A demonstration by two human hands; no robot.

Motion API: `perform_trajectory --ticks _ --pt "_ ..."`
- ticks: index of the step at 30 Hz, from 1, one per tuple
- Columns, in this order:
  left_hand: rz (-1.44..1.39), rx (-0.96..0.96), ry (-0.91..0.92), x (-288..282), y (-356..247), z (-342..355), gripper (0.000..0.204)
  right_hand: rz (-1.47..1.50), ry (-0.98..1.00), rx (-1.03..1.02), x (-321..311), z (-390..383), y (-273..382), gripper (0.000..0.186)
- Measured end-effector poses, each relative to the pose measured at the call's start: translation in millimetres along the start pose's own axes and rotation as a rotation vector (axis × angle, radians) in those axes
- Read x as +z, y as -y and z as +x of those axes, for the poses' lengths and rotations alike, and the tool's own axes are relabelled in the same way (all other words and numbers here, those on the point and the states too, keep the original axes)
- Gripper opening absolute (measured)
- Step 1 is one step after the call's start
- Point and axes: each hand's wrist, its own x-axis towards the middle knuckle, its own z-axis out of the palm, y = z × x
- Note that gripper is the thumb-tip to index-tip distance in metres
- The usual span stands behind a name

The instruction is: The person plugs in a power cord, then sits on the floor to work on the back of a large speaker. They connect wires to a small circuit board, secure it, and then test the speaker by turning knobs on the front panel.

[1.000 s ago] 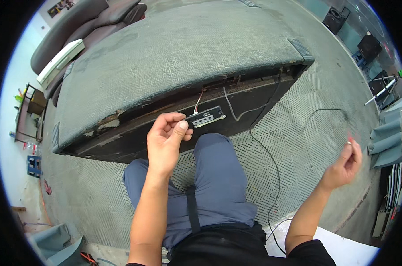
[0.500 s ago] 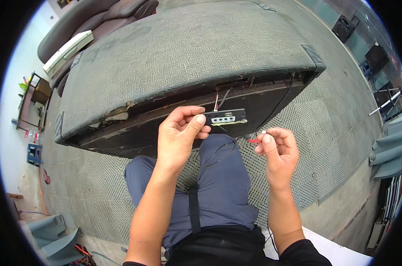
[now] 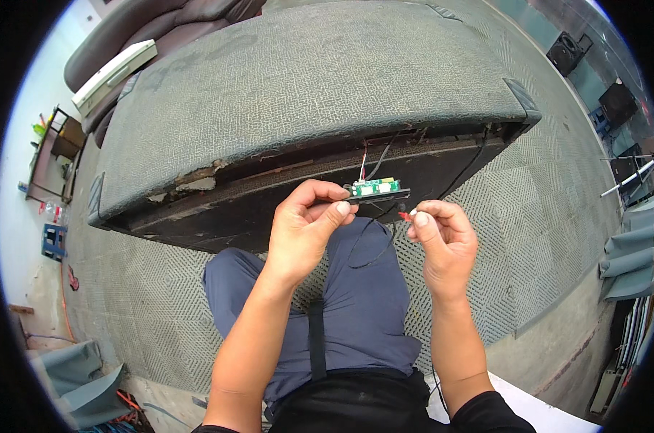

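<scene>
- Two hands are in use: the left hand (image 3: 305, 234) is closed in a pinch on the left end of a small board (image 3: 385, 185), between thumb and fingers; its other end is unsupported.
- By the right hand (image 3: 442, 242) a red piece (image 3: 404, 216) is held at the fingertips, narrowly. What the small white thing beside it is cannot be told.
- The board is held in front of the box (image 3: 312, 86), above the right knee (image 3: 343, 238), with its green face upward. The red piece is just below its right end, seemingly apart from it.
- Thin wires (image 3: 363, 164) are led from the board up to the opening of the box. If the board is drawn away too far, these could be torn off, because little slack seems to be left.
- Since only one end is gripped, the board could be twisted or dropped if its free end is pushed.
- A black cord (image 3: 370, 265) is looped over the knee. If it is caught there, the red piece could be pulled out of the fingers, should the two be joined; this is not clearly shown.
</scene>
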Motion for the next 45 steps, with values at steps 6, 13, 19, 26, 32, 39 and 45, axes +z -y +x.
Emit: perform_trajectory --ticks 6,13,19,26,32,39,45 --pt "0.016 0.03 0.007 0.4 10.6 1.5 0.02 0.005 0.04 0.036 11.1 -2.8 -1.3 0.016" --pt "0.018 0.031 0.0 2.6 11.5 1.5 0.017 -0.367 0.094 -0.254 15.4 16.6 -0.5 0.014" --pt "0.037 0.068 0.001 3.3 12.1 0.3 0.018 -0.411 0.074 -0.296 17.3 25.9 -4.1 0.012" --pt "0.154 0.158 -0.009 6.6 13.6 -0.2 0.016 -0.444 0.059 -0.343 26.0 32.4 -9.6 0.013" --pt "0.222 0.228 -0.047 10.5 11.0 0.2 0.015 -0.676 0.259 -0.511 25.0 59.3 9.9 0.016" --pt "0.434 0.392 -0.059 12.0 8.2 3.8 0.015 -0.862 0.593 -0.582 23.4 94.9 30.9 0.028" --pt "0.386 0.389 -0.067 11.6 10.0 5.8 0.015 -0.974 0.752 -0.536 26.0 110.4 40.4 0.018"
